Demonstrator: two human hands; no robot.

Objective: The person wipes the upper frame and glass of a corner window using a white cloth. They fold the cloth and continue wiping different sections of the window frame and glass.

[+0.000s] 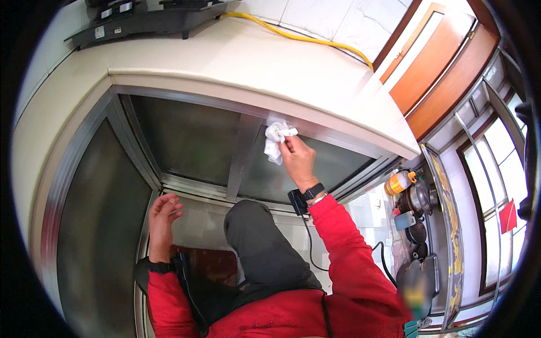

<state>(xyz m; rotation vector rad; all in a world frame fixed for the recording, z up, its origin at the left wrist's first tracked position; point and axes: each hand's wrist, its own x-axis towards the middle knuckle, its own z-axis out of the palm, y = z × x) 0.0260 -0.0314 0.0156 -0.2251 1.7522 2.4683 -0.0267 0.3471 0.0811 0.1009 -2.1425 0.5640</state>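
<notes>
A crumpled white cloth or tissue (274, 145) is pinched in the fingers of my right hand (299, 158). It lies against the upper part of a metal-framed cabinet door, over the upright metal stile (244, 156) and the edge of the dark glass panel (312, 167). Just above it runs the metal top rail (203, 101) under the pale countertop's edge. My left hand (162, 215) hangs with loosely bent fingers and nothing in it. It is nearest to the cabinet's inner corner, beside the left glass door (103, 211).
On the countertop (236, 55) stand a black gas stove (139, 25) and a yellow gas hose (291, 36) along the tiled wall. A low dark red stool (207, 264) is by my leg. To the right, an oil bottle (397, 183) and several pots (419, 198) sit on a lower shelf.
</notes>
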